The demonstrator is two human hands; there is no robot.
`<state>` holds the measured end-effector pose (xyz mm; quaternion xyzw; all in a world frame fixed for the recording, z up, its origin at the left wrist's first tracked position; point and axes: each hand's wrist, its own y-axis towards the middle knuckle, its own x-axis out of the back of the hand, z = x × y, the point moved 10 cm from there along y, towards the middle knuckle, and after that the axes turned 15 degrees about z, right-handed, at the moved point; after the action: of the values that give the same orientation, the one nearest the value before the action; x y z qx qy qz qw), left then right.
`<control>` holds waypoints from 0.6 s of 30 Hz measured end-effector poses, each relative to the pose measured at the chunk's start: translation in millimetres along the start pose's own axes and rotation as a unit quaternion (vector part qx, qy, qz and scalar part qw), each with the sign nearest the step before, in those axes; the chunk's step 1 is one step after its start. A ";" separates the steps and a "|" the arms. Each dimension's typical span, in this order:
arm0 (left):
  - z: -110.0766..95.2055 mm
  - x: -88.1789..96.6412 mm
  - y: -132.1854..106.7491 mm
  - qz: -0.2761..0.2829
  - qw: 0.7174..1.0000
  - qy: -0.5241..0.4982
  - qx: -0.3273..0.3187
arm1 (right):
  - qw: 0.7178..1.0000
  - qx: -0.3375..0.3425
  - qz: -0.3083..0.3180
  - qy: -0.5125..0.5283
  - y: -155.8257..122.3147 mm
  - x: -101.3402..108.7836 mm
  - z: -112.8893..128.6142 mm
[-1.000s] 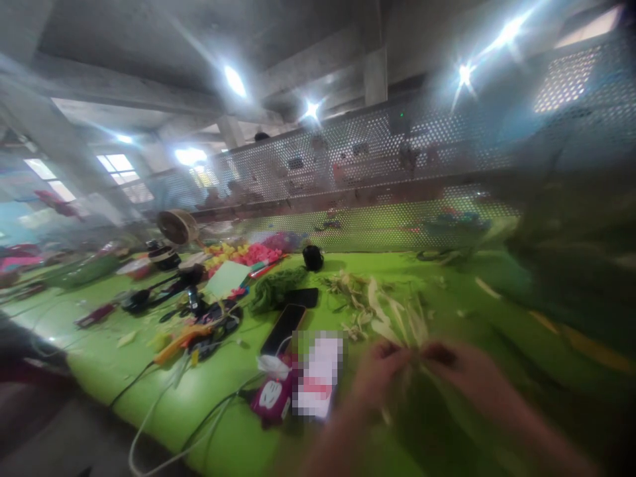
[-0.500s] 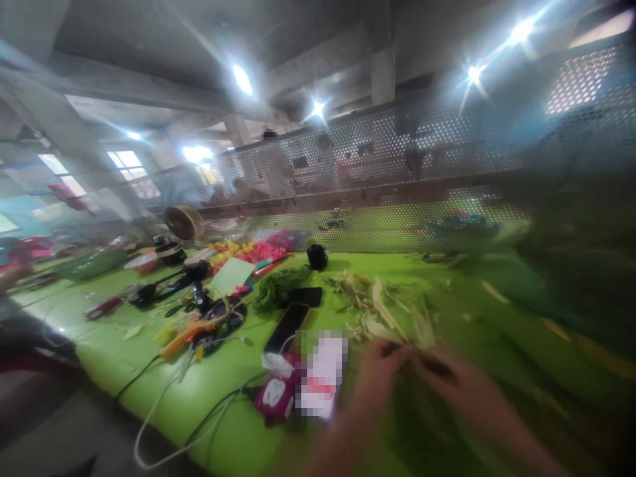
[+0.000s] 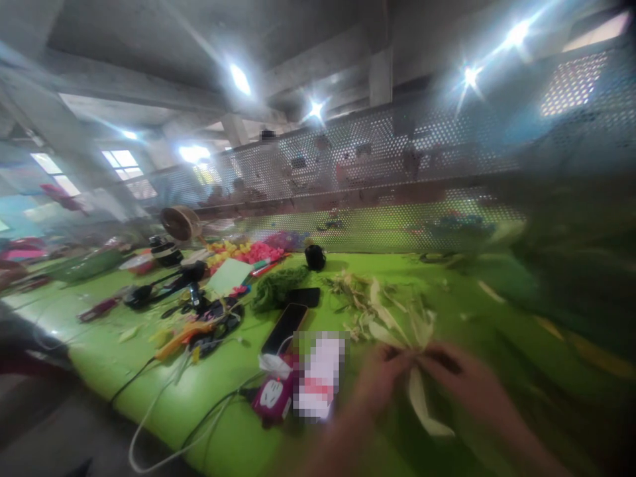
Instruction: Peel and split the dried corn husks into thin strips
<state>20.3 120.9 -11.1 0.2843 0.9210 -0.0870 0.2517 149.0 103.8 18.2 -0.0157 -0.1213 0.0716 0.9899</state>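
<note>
My left hand (image 3: 383, 376) and my right hand (image 3: 460, 374) meet over the green table at the lower right. Their fingertips are pinched on a bunch of pale, dry husk strips (image 3: 422, 324), which looks like corn husk. Several strips fan upward from the pinch. One long strip (image 3: 421, 405) hangs below, between the hands, its end bent to the right. The exact grip of each finger is blurred. Just beyond the hands lies a loose heap of husk scraps (image 3: 350, 288).
Left of my hands lie a pixelated phone (image 3: 320, 377), a purple tissue pack (image 3: 272, 396) and a dark phone (image 3: 284, 328). Farther left are an orange glue gun (image 3: 185, 336), cables and a small fan (image 3: 179, 223). A perforated metal screen (image 3: 358, 172) runs along the back.
A long husk strip now hangs below the fingers, and the upper strips are spread more clearly. Both hands stay close together. The view has shifted slightly.
</note>
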 end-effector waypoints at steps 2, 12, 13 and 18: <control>0.2 -5.3 0.2 0.008 1.000 -0.022 -0.008 | 0.999 -0.016 -0.017 0.034 -1.3 1.9 -6.1; 5.7 4.5 -0.9 -0.027 0.999 -0.034 0.004 | 0.995 -0.049 0.023 0.089 0.7 -6.5 -21.2; 5.5 3.9 -0.7 -0.027 0.999 -0.032 0.006 | 0.997 -0.045 0.011 0.061 -0.5 -4.1 -16.7; -0.7 -7.3 -1.0 -0.022 0.996 -0.089 -0.011 | 0.992 0.058 0.002 -0.110 -5.7 -2.9 19.1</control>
<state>24.6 116.9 -6.8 0.2522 0.9021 -0.1077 0.3333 142.3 98.0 36.3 0.0492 -0.2248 0.0820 0.9697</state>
